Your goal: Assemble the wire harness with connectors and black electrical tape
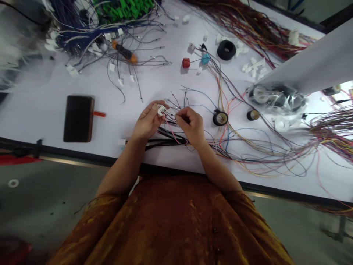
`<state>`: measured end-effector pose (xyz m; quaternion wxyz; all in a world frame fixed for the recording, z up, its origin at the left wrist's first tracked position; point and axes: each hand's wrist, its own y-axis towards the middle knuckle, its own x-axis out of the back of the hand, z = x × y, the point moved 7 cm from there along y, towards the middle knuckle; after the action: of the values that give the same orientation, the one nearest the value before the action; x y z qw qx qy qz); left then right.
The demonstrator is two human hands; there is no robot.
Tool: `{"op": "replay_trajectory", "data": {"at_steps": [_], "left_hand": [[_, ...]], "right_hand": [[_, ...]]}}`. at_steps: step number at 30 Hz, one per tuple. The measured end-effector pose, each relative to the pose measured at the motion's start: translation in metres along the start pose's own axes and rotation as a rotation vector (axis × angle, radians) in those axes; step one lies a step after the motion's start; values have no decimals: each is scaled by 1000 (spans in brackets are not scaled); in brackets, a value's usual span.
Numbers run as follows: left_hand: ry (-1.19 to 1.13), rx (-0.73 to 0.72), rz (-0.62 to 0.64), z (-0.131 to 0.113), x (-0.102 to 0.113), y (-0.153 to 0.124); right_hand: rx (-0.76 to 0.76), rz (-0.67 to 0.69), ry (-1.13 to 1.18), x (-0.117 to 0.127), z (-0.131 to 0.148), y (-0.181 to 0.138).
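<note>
My left hand (148,122) is closed on a white connector housing (161,109), held between thumb and fingers above the table. A pink wire (172,129) and some dark wires run out of the connector toward the right. Just right of it, my right hand (191,125) pinches a thin wire near its end; the fingertips are closed and partly hide it. Loose wire ends with small terminals lie between and behind both hands. Beneath the hands, a bundle of black-sleeved cables (162,141) runs along the table's front edge.
A phone (78,118) and a small orange tool (99,114) lie at left. Behind are an orange-black screwdriver (124,51), green connectors (124,10) and wire bundles. Tape rolls (220,118), a black roll (226,50), a red connector (186,63) and a blue one (205,59) sit right.
</note>
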<state>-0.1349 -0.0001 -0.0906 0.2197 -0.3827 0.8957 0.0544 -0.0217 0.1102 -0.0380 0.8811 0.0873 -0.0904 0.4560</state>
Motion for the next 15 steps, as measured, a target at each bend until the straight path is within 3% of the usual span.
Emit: {"op": "replay_trajectory", "data": {"at_steps": [6, 15], "left_hand": [[15, -25, 16, -1, 0, 1], [35, -64, 32, -3, 0, 0]], "right_hand": [[39, -15, 22, -4, -2, -1], [188, -40, -195, -4, 0, -5]]}}
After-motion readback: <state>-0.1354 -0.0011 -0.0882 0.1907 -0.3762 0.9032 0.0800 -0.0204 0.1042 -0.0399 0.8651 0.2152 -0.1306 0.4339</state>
